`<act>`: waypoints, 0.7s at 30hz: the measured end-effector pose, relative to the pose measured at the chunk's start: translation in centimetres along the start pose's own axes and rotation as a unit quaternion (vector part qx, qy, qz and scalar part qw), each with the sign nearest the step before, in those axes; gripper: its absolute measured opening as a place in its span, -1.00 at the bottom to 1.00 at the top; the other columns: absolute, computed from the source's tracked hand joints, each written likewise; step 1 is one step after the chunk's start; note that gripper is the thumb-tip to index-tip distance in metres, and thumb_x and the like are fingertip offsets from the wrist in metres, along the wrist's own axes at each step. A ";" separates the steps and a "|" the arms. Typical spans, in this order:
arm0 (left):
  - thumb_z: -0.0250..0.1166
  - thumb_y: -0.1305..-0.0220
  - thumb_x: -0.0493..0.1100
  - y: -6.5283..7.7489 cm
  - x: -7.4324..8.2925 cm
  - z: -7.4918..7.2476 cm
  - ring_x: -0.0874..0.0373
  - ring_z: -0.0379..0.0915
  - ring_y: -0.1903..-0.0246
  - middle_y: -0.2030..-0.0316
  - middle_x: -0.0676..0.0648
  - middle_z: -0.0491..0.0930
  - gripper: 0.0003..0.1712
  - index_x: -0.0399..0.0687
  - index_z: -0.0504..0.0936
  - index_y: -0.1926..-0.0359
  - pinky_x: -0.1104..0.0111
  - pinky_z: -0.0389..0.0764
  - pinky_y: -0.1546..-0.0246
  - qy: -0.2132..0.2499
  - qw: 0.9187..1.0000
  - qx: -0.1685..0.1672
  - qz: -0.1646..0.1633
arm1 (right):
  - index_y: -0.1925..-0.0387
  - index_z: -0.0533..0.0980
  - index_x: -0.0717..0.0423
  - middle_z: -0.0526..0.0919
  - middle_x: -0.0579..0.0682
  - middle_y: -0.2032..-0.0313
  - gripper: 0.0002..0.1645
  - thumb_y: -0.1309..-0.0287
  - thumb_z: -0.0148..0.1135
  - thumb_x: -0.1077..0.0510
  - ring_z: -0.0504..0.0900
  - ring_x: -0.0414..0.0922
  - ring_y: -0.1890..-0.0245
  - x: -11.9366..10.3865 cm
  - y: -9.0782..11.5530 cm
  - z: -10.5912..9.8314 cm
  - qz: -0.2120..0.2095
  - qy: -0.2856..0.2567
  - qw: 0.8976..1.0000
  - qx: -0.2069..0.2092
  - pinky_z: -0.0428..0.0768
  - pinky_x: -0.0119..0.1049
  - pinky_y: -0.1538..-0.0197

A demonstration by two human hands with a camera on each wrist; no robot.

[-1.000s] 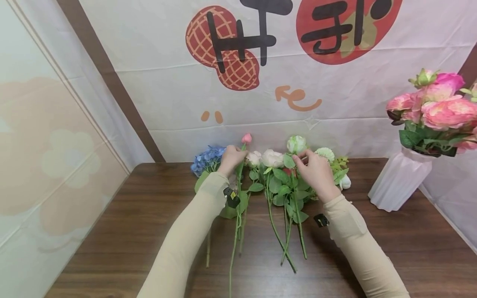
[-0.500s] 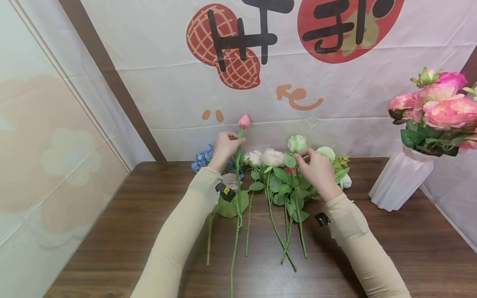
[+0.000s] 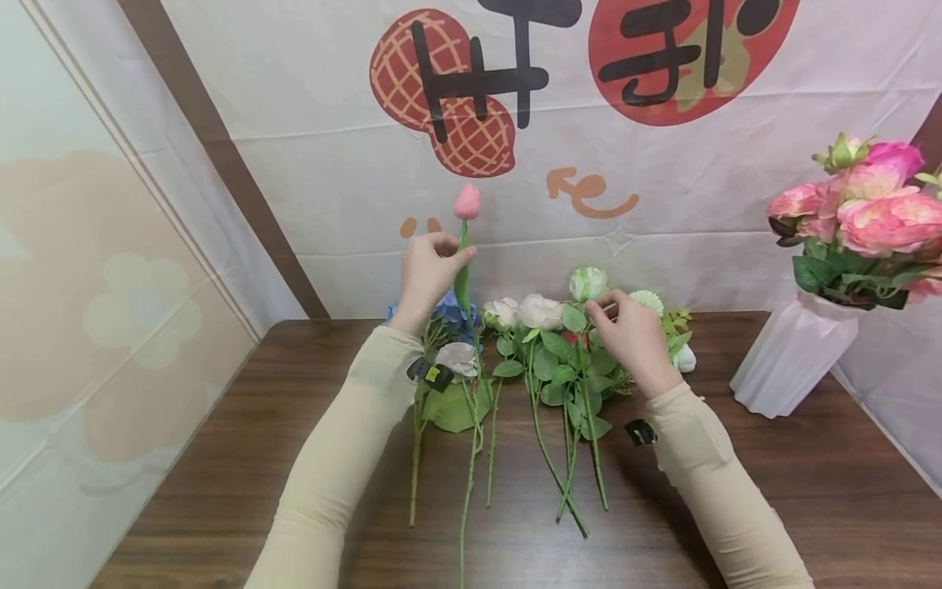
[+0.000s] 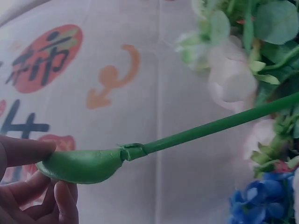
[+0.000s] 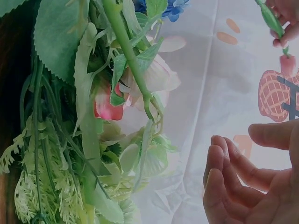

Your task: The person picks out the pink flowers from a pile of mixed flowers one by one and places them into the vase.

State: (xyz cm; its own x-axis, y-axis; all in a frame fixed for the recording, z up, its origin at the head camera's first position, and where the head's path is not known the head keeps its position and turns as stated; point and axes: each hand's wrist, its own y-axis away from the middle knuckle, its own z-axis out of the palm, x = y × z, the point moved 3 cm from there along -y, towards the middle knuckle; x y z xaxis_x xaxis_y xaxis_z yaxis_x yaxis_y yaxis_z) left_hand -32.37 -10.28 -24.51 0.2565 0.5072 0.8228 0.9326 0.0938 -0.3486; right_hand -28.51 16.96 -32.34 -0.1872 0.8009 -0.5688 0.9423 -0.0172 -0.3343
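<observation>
My left hand point(image 3: 427, 274) pinches a pink tulip point(image 3: 467, 201) just below its bloom, holding it up above the other flowers. Its long green stem hangs toward the front of the table. The left wrist view shows thumb and fingers around the tulip's green leaf point(image 4: 84, 165). My right hand point(image 3: 631, 335) hovers beside a pale green rose point(image 3: 589, 282), fingers loosely bent. In the right wrist view, nothing lies between that hand's thumb point(image 5: 271, 134) and fingers. A blue hydrangea point(image 3: 455, 309) and whitish-pink roses point(image 3: 540, 311) lie between the hands.
A white ribbed vase point(image 3: 787, 356) with pink peonies point(image 3: 883, 221) stands at the right. Several green stems point(image 3: 545, 458) spread over the brown wooden table point(image 3: 309, 425). A printed cloth point(image 3: 309, 180) hangs behind.
My left hand has lifted the tulip upward and slightly left, away from the other flowers. More of the blue hydrangea and a whitish flower shows beneath. The right hand stays nearly still.
</observation>
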 end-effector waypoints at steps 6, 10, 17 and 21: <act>0.41 -0.09 -0.10 1.1 0.8 -0.8 0.12 0.52 0.37 0.40 -0.11 0.67 -0.79 -0.17 0.73 0.33 0.34 0.48 0.29 0.050 0.998 0.019 0.029 | 0.15 0.53 0.09 0.70 0.14 0.31 -0.59 -0.32 0.01 -0.14 0.65 0.04 0.35 -0.3 0.1 -0.2 0.000 -0.004 1.000 0.007 0.53 -0.09 0.33; 0.45 -0.04 -0.08 2.1 0.9 -1.2 0.17 0.57 0.37 0.40 -0.08 0.71 -0.76 -0.14 0.76 0.30 0.37 0.49 0.29 0.100 0.993 0.039 0.041 | 0.12 0.53 0.09 0.70 0.13 0.28 -0.58 -0.33 0.00 -0.15 0.65 0.04 0.30 -0.7 0.3 -0.4 -0.005 -0.015 1.000 0.011 0.55 -0.07 0.28; 0.48 -0.01 -0.11 3.6 1.0 -0.9 0.24 0.63 0.40 0.34 -0.06 0.75 -0.78 -0.11 0.77 0.30 0.41 0.57 0.26 0.160 0.983 0.060 0.073 | 0.15 0.56 0.10 0.70 0.10 0.31 -0.56 -0.31 0.03 -0.17 0.65 0.02 0.34 -1.9 0.7 -1.5 -0.023 -0.035 0.998 0.048 0.55 -0.08 0.27; 0.47 -0.01 -0.17 4.2 0.9 -0.5 0.23 0.66 0.32 0.27 -0.12 0.73 -0.76 -0.16 0.76 0.26 0.39 0.62 0.20 0.196 0.975 0.061 0.080 | 0.16 0.57 0.10 0.71 0.10 0.31 -0.61 -0.30 0.07 -0.13 0.66 0.02 0.34 -2.6 1.0 -2.0 -0.033 -0.042 0.996 0.065 0.55 -0.07 0.25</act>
State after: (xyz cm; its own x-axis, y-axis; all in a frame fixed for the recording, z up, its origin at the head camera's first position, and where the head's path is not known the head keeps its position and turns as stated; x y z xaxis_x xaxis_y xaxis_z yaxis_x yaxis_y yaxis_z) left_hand -28.13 -9.82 -25.00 0.4963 0.1595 0.8534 0.8416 0.1528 -0.5180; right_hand -26.55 16.09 -29.64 -0.2755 0.7494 -0.6021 0.8840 -0.0485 -0.4649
